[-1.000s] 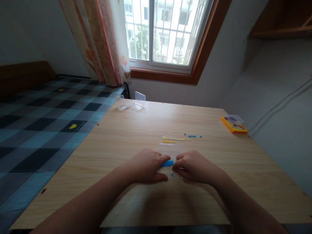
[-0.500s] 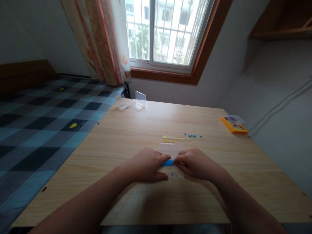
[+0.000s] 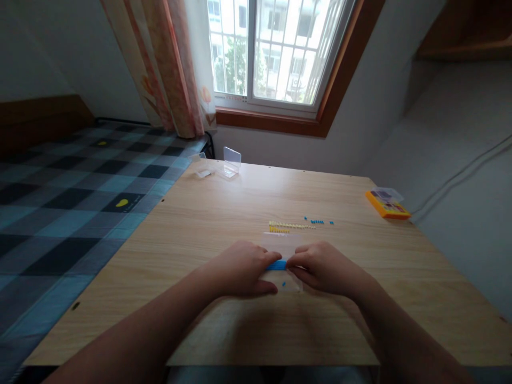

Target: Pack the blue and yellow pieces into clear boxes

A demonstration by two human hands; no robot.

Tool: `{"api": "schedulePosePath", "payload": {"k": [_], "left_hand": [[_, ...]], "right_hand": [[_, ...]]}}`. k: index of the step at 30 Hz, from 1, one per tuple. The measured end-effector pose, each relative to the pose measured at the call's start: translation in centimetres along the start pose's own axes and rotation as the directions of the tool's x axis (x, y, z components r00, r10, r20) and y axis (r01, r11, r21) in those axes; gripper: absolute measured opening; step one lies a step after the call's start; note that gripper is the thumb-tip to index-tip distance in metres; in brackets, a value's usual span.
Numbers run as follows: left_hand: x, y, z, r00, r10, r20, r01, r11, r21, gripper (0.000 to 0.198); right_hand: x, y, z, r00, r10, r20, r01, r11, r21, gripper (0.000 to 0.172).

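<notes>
A clear plastic case lies on the wooden table in front of me, with a row of blue pieces across its middle. My left hand rests at the left of the case. Its index finger touches the blue row, and the thumb is spread away below. From the right, my right hand pinches at the row's right end; whatever is between its fingertips is too small or hidden to make out. A single small blue piece lies in the near part of the case.
Beyond the case are rows of cream pieces, yellow pieces and small blue pieces. Open clear boxes stand at the far left edge. An orange box with a clear lid sits at the right edge.
The view has shifted slightly. Both hands keep nearly the same pose at the blue row, with no clear movement of the pieces.
</notes>
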State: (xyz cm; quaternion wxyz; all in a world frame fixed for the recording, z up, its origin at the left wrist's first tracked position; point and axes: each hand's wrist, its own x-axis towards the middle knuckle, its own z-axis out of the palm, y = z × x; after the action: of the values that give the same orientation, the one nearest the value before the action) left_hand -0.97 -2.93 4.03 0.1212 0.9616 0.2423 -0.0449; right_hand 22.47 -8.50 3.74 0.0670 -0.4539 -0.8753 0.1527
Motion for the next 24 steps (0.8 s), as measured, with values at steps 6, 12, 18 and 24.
{"api": "schedulePosePath", "payload": {"k": [6, 12, 18, 24], "left_hand": [[0.05, -0.10, 0.12, 1.000, 0.019, -0.008, -0.019, 1.000, 0.000, 0.052], [0.06, -0.19, 0.35, 0.999, 0.020, -0.026, -0.020, 1.000, 0.010, 0.049], [0.04, -0.12, 0.32, 1.000, 0.011, -0.022, -0.011, 1.000, -0.003, 0.050], [-0.05, 0.05, 0.11, 1.000, 0.001, -0.011, -0.002, 1.000, -0.017, 0.049]], "right_hand": [[-0.34, -0.14, 0.00, 0.993, -0.101, 0.057, 0.094, 0.990, 0.108, 0.030], [-0.24, -0.39, 0.23, 0.989, -0.111, 0.100, 0.096, 0.985, 0.143, 0.033], [-0.23, -0.64, -0.51, 0.991, -0.053, 0.125, 0.040, 0.993, 0.107, 0.029], [-0.52, -0.30, -0.61, 0.991, 0.009, 0.130, -0.017, 0.998, 0.064, 0.027]]}}
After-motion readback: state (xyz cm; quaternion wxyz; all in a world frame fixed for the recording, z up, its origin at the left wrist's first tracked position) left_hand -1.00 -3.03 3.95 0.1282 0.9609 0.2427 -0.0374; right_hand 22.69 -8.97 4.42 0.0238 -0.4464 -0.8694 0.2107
